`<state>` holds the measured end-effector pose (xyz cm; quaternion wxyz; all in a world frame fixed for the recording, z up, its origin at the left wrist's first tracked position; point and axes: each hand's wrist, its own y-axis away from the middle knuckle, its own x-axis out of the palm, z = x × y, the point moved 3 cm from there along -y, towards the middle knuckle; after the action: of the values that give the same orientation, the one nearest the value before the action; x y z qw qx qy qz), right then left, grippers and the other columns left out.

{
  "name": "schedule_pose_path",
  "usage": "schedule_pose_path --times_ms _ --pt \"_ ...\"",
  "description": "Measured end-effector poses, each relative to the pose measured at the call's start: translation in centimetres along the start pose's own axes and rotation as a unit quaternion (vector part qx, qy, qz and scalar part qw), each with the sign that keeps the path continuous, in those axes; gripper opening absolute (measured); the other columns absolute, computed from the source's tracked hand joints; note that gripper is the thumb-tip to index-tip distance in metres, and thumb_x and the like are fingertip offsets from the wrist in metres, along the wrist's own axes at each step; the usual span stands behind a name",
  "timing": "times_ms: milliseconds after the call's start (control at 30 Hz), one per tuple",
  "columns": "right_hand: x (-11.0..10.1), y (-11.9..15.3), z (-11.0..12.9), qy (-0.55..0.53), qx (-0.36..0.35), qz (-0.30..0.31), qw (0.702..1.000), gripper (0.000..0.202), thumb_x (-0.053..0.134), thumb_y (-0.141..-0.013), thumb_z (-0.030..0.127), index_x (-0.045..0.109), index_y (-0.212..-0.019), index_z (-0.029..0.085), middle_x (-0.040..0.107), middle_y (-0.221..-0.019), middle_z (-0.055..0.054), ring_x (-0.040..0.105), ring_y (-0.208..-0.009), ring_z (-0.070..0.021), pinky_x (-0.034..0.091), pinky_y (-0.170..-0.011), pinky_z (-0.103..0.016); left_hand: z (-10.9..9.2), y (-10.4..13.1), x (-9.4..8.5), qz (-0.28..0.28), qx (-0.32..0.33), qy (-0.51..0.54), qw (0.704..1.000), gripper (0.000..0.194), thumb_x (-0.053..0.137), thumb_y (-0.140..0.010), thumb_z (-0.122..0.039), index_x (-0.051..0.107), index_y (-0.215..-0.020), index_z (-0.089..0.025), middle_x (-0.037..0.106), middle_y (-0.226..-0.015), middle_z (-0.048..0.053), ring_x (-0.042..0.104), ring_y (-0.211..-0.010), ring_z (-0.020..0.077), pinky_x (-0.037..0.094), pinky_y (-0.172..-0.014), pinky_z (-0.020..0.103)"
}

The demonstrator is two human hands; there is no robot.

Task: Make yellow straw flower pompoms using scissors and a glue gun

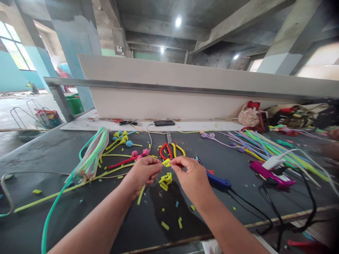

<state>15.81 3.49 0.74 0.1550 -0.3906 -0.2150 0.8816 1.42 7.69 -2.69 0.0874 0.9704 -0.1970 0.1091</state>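
My left hand (147,173) and my right hand (189,173) meet over the middle of the table, fingertips nearly touching. Between them, each pinching an end, are short yellow chenille stem pieces (166,162); how many is hard to make out. Just below lies a small heap of similar yellow pieces (165,180). A longer yellow stem (141,194) shows beneath my left hand; whether I hold it I cannot tell. Scissors (172,150) with one red and one yellow handle lie beyond my fingertips. A blue glue gun (218,180), partly hidden, lies beside my right hand.
A bundle of pastel stems (92,155) lies at left, near pink flower shapes (140,154). More stems (265,148) spread at right, beside a magenta power strip (272,174) with cords. A phone (164,123) lies at the back. Another person's blurred hand (332,150) shows at far right.
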Motion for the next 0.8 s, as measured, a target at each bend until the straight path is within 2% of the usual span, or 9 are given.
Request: schedule_pose_path --times_ms 133,267,400,567,800 --pt "0.14 -0.03 0.19 0.062 -0.022 -0.011 0.998 0.013 0.060 -0.076 0.019 0.065 -0.065 0.024 0.071 -0.070 -0.001 0.061 -0.068 -0.0184 0.035 -0.079 -0.034 -0.09 0.20 0.15 -0.003 -0.001 -0.002 1.000 0.028 0.071 -0.064 -0.032 0.051 -0.070 -0.014 0.045 -0.055 -0.006 0.030 -0.037 -0.0002 0.017 -0.033 0.012" --pt "0.35 -0.20 0.10 0.066 -0.005 -0.009 0.998 0.013 0.062 -0.076 0.019 0.064 -0.064 0.023 0.071 -0.070 0.000 0.063 -0.069 -0.0178 0.031 -0.080 -0.034 -0.09 0.21 0.24 0.007 -0.004 -0.006 1.000 0.027 0.069 -0.065 -0.032 0.050 -0.071 -0.014 0.041 -0.052 -0.008 0.029 -0.037 0.0000 0.018 -0.032 0.012" --pt "0.53 0.01 0.12 0.075 -0.037 -0.038 0.996 0.015 0.060 -0.075 0.013 0.063 -0.064 0.022 0.071 -0.070 0.004 0.063 -0.066 -0.0142 0.028 -0.080 -0.033 -0.08 0.16 0.23 0.005 -0.002 -0.014 1.000 0.025 0.068 -0.066 -0.031 0.051 -0.071 -0.013 0.041 -0.053 -0.008 0.029 -0.037 0.0000 0.019 -0.032 0.012" --pt "0.45 0.36 0.24 0.098 -0.081 -0.069 0.990 0.016 0.064 -0.073 0.009 0.063 -0.063 0.021 0.070 -0.068 0.005 0.063 -0.066 -0.0128 0.026 -0.079 -0.031 0.10 0.03 0.11 0.008 -0.006 -0.009 1.000 0.026 0.068 -0.067 -0.031 0.050 -0.072 -0.013 0.044 -0.055 -0.006 0.029 -0.037 -0.0002 0.019 -0.032 0.012" --pt "0.49 0.42 0.33 0.110 -0.094 -0.080 0.986 0.015 0.065 -0.073 0.009 0.063 -0.064 0.021 0.070 -0.069 0.004 0.064 -0.068 -0.0132 0.026 -0.078 -0.030 0.05 0.11 0.15 0.022 -0.014 -0.011 1.000 0.029 0.070 -0.066 -0.034 0.051 -0.072 -0.013 0.040 -0.051 -0.008 0.028 -0.037 -0.0003 0.017 -0.032 0.012"
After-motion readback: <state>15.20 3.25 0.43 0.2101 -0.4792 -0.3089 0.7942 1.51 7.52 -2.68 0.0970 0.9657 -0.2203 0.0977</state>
